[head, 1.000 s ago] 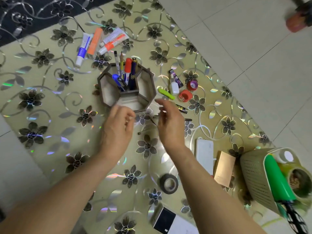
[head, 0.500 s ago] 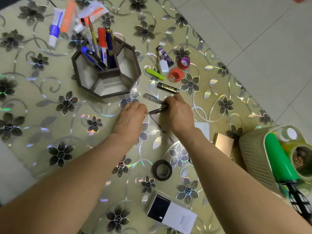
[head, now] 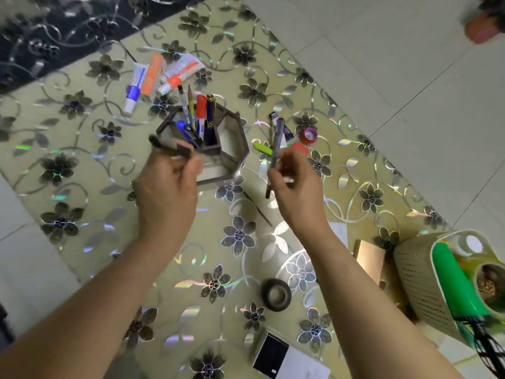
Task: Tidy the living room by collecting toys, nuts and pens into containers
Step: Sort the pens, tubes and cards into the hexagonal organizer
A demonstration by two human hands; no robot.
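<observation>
A brown hexagonal pen holder (head: pixel 237 138) stands on the flowered mat, with several pens and a pencil upright in its far compartment. My left hand (head: pixel 166 192) is raised just in front of it and pinches a dark pen (head: pixel 166 145) that lies sideways over the holder's near-left rim. To the right of the holder, my right hand (head: pixel 293 190) grips a grey pen (head: pixel 277 143) held nearly upright. A thin dark stick (head: pixel 258 207) lies on the mat between my hands.
Tubes of cream (head: pixel 153 77) lie behind the holder. A green marker (head: pixel 261 149), small bottles and red tape rolls (head: pixel 308 135) lie to its right. A black tape roll (head: pixel 276 294), boxes (head: pixel 289 358) and a cream basket (head: pixel 426 280) with a green item sit near me.
Both hands picked pens up off the mat and lifted them toward the holder. The left hand now has a dark pen at the holder's rim; the right raised its grey pen upright.
</observation>
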